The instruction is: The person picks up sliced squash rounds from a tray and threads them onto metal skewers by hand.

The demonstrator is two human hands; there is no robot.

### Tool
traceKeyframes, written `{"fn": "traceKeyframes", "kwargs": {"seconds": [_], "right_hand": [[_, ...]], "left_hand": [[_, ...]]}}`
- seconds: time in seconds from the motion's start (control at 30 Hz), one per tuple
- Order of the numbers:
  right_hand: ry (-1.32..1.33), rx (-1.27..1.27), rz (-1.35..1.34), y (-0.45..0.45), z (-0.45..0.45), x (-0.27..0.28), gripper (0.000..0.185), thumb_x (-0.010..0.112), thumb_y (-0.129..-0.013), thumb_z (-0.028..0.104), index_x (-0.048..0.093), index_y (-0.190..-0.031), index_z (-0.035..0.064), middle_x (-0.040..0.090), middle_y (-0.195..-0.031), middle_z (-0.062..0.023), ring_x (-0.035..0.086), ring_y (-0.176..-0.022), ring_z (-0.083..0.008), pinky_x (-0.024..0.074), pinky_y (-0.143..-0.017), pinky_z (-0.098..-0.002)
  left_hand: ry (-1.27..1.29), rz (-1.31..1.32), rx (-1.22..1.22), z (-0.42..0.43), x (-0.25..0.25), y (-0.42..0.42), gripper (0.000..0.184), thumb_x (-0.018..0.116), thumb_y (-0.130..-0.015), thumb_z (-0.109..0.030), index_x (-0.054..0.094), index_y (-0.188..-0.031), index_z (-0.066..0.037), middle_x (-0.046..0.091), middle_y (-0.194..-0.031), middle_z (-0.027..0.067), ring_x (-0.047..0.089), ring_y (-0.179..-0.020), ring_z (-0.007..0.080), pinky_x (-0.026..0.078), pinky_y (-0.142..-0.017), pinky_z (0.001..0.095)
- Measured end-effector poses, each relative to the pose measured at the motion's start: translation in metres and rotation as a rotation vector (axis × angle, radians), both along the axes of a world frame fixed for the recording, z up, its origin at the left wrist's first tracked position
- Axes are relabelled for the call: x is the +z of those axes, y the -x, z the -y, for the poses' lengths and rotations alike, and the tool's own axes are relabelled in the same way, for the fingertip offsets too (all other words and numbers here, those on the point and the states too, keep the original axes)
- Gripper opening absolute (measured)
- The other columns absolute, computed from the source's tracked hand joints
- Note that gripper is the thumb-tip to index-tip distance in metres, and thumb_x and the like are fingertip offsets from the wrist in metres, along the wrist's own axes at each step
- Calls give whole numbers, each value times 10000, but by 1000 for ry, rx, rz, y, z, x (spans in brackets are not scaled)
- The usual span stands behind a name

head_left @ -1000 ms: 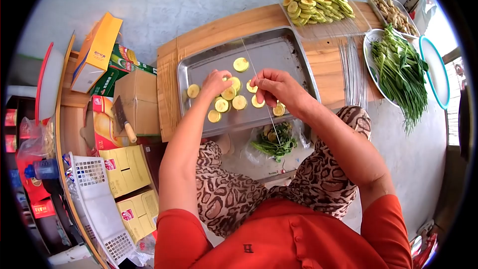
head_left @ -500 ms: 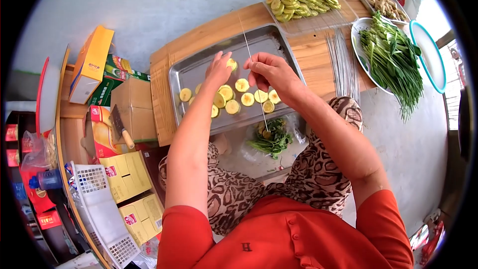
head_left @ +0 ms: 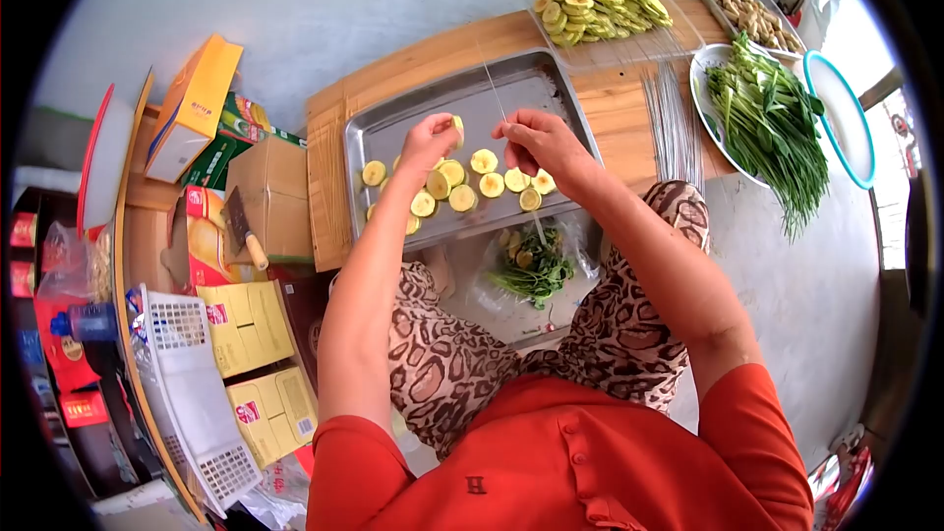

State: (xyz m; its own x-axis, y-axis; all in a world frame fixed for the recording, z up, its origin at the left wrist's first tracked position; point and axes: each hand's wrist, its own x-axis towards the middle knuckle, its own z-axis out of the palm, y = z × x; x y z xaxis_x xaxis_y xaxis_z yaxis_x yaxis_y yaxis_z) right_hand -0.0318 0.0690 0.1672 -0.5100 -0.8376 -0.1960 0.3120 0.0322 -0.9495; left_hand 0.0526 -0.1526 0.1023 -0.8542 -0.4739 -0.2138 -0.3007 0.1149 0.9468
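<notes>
"Metal skewer (head_left: 493, 88), where is it?"
"Pinched in the right hand (head_left: 506, 129), above the tray (head_left: 442, 93)."
"Left hand (head_left: 433, 145)?"
"Grasping a slice (head_left: 457, 131), at nine o'clock from the right hand. Leafy greens (head_left: 772, 123) lie at the tray's three o'clock."

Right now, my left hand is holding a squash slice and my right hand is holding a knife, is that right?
Not quite: the head view shows your right hand holding a thin skewer, not a knife. Your left hand does hold a squash slice.
</notes>
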Motion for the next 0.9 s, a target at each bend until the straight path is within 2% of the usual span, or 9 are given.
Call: {"fn": "traceKeyframes", "kwargs": {"seconds": [0.03,0.1,0.3,0.43,0.5,0.53,0.63,0.77,0.9], "right_hand": [[4,15,-14,-4,-1,-2,181,463,-939,169,582,-924,34,545,-598,-18,411,-470,-67,329,-448,-207],[-41,30,-87,-15,-5,-6,205,445,-949,177,580,-940,22,519,-569,-11,401,-464,-65,324,-445,-211],[-88,118,-164,-49,-10,-2,224,438,-957,185,581,-967,13,501,-551,1,390,-446,-61,321,-441,-207],[-106,141,-168,-73,-23,22,244,425,-968,187,598,-980,15,470,-533,20,358,-429,-42,298,-436,-192],[-53,158,-188,-79,-29,24,253,422,-974,195,606,-999,23,416,-500,36,330,-422,-37,278,-433,-192],[-71,152,-213,-82,-32,24,261,419,-977,198,607,-1028,25,369,-477,48,312,-418,-38,263,-431,-193],[-40,164,-162,-84,-35,14,262,420,-975,189,608,-1043,20,356,-477,55,306,-419,-37,255,-426,-195],[-51,170,-112,-87,-35,16,260,421,-973,179,608,-1041,12,346,-484,62,291,-416,-35,241,-417,-198],[-60,188,-79,-83,-35,12,258,420,-971,174,611,-1037,13,342,-487,64,282,-412,-34,228,-406,-200]], "left_hand": [[4,-14,15,-1,15,-12,378,650,-817,-218,552,-1115,-7,613,-1067,128,608,-867,208,491,-766,302],[-635,-223,19,5,36,-35,358,632,-845,-253,548,-1125,-48,607,-1068,145,600,-891,213,493,-771,312],[-897,-375,93,-10,68,-83,340,618,-858,-287,522,-1098,-65,611,-1036,137,595,-895,231,488,-790,346],[-593,-379,62,-19,62,-88,397,642,-838,-218,489,-1165,-52,590,-1070,124,586,-894,197,485,-779,304],[-295,-406,108,-20,55,-88,427,633,-827,-112,463,-1209,-28,562,-1107,97,564,-926,160,466,-767,271],[-296,-431,107,-17,52,-87,460,636,-801,-50,452,-1220,-2,543,-1125,87,549,-952,137,450,-806,254],[-74,-443,136,-15,52,-90,466,640,-789,-50,454,-1213,7,545,-1121,89,542,-978,133,445,-846,261],[213,-459,200,-10,49,-95,530,666,-741,-50,451,-1222,2,552,-1134,129,567,-996,172,497,-796,269],[264,-460,197,-1,41,-96,563,662,-729,-43,435,-1244,-21,543,-1164,148,567,-1015,188,490,-831,291]]}}
